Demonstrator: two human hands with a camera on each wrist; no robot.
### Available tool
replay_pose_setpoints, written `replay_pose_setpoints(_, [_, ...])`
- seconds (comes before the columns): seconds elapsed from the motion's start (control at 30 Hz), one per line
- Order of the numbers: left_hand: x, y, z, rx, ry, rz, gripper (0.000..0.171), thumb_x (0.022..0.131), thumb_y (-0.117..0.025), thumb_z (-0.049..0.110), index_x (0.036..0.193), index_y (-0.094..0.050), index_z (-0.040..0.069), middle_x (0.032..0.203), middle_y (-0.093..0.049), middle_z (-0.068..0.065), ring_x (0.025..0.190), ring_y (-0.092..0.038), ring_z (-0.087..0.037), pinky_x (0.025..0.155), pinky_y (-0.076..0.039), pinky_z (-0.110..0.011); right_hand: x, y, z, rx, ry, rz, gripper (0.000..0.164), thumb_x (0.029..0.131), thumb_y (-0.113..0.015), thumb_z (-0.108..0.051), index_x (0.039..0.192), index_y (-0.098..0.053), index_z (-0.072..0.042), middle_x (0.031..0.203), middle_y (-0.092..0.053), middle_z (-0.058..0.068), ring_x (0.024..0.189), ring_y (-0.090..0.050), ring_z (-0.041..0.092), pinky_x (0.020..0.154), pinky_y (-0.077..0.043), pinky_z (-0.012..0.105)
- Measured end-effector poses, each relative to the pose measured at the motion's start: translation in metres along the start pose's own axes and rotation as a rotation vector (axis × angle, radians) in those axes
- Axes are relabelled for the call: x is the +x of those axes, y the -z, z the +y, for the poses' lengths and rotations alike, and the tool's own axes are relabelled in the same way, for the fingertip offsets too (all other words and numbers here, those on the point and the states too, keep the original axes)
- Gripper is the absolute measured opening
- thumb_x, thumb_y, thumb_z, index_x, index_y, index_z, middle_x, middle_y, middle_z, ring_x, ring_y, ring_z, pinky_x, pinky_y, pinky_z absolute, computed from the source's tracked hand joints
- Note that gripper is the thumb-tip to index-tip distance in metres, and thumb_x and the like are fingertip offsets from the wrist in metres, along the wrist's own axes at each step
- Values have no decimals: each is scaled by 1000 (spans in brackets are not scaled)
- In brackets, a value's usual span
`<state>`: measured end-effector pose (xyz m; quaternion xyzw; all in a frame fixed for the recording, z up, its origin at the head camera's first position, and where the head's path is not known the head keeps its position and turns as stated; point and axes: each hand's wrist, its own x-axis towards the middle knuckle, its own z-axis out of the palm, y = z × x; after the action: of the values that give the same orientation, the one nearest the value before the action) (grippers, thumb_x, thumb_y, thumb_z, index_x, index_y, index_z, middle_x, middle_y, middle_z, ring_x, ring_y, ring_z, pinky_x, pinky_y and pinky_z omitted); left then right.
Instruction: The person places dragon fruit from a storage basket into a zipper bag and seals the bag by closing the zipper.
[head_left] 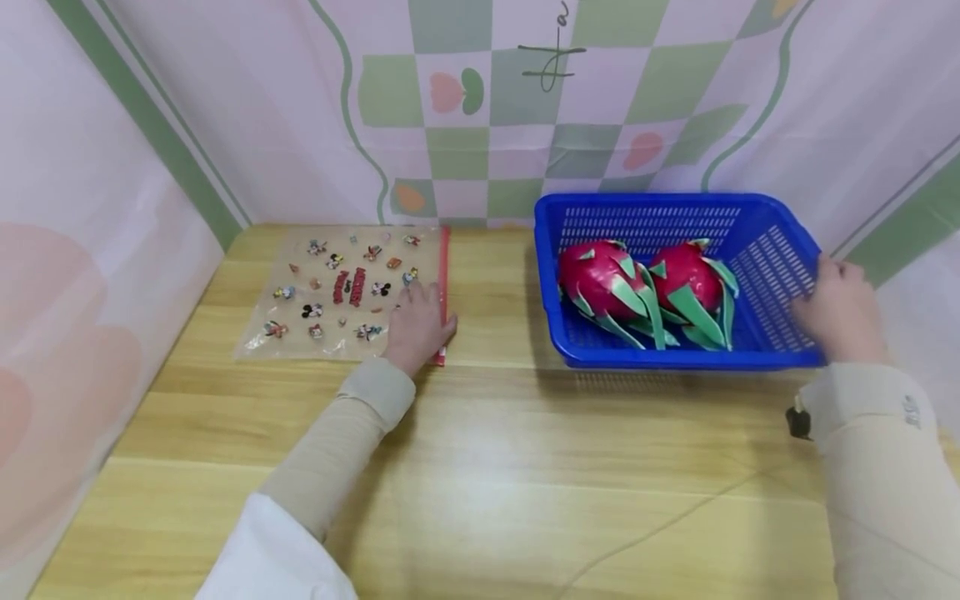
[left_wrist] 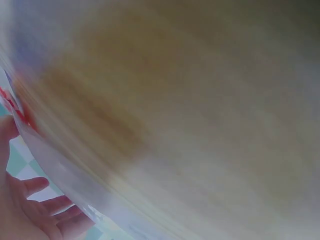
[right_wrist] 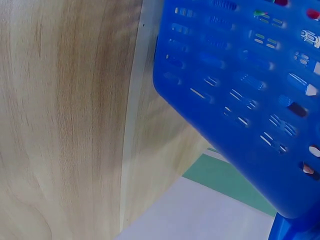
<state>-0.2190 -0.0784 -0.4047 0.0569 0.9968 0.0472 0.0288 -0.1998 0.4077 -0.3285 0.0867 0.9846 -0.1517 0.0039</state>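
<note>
Beneath left fingers, the pouch

Clear plastic zip bag, printed with small cartoon figures and red lettering, lies flat toward far left corner of tabletop; red closure strip along its right edge. Left hand rests on bag beside strip. Blue slotted plastic basket, mouth up, near far edge, right of bag and well apart. Right hand grips its right rim. Inside, two magenta dragon fruits, green-tipped scales, side by side toward basket's left end.
</note>
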Motion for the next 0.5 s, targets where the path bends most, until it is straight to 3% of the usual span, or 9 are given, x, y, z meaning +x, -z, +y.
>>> replay_pose_setpoints(0.27, [1,0,-3,8,-19,2,52,97,-46,35,134,-42,-1,125,-53,-24,114,-55,-35,85,-57,-43,3,-1,-4,-6,-21,-6,74,92,-43,-11,146,2,12,148,-3,44,132,-12,63,104,-15,74])
replay_pose_setpoints(0.5, [1,1,-1,45,-41,-7,36,101,-39,27,124,-47,1,106,-61,-16,92,-62,-28,75,-58,-38,1,-1,-2,-14,-4,-1,73,91,-44,-10,145,1,14,145,-5,46,129,-15,65,103,-16,75])
